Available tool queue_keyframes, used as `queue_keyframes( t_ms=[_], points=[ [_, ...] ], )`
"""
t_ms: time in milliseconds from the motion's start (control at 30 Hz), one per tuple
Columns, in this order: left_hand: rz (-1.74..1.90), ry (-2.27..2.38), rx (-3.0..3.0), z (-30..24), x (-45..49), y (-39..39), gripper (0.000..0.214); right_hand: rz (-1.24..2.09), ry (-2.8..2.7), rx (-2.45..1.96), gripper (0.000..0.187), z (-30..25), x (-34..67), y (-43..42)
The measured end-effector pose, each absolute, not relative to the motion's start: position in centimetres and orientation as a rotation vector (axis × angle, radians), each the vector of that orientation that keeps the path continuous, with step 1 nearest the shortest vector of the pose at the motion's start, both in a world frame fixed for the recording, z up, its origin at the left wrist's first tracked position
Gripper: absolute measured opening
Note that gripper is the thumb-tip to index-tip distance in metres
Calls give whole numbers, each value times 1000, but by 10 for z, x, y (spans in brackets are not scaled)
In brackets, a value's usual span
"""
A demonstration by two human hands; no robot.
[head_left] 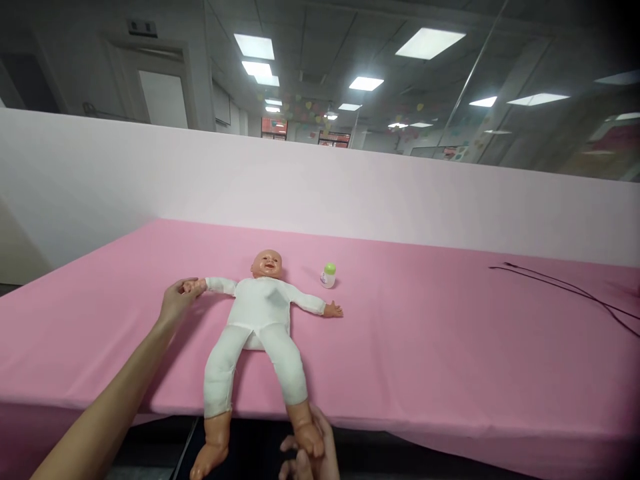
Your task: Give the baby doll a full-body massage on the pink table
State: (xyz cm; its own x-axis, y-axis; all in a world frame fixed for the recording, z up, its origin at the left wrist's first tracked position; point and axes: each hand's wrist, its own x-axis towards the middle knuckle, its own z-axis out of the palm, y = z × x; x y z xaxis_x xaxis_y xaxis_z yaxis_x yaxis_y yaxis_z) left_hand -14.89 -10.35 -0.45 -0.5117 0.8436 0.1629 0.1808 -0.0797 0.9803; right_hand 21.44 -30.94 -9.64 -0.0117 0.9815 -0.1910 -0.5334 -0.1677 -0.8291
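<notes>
A baby doll (260,307) with a white cloth body lies on its back, head away from me, arms spread and feet past the table's front edge. My left hand (180,297) is closed on the doll's hand at the left side. At the front edge, my right hand (323,447) is curled around the doll's foot on the right; the foot hides part of the palm. Over the edge hangs the doll's other foot (213,447), with no hand on it. A small baby bottle (329,275) with a green cap stands upright to the right of the doll's head.
Pink cloth covers the table (425,347). Thin dark cables (560,283) lie at the far right. A low white partition (320,193) runs behind the table, with glass above it. Below the front edge, my dark clothing (255,447) shows.
</notes>
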Motion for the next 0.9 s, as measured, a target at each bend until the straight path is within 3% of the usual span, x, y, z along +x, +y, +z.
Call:
queue_keyframes(
  t_ms=[167, 367, 433, 600, 800, 900],
  points=[
    [1858, 1420, 1102, 21, -104, -79, 35, 1278, -923, -894, 47, -41, 216, -280],
    [1480, 1207, 1566, 20, -56, -60, 32, 1226, -1294, -867, 49, 24, 167, -189],
    [1503, 1202, 1535, 7, -53, -58, 32, 1229, -1250, -844, 53, 30, 157, -167],
    [1987, 1340, 1187, -18, -80, -46, 30, 1341, -1228, -763, 34, -4, 186, -195],
    [2116, 1579, 689, -28, -108, -29, 34, 1535, -1334, -517, 48, -101, 239, -272],
    [2214, 1508, 890, -21, -96, -36, 28, 1502, -1335, -625, 49, -95, 242, -280]
  ],
)
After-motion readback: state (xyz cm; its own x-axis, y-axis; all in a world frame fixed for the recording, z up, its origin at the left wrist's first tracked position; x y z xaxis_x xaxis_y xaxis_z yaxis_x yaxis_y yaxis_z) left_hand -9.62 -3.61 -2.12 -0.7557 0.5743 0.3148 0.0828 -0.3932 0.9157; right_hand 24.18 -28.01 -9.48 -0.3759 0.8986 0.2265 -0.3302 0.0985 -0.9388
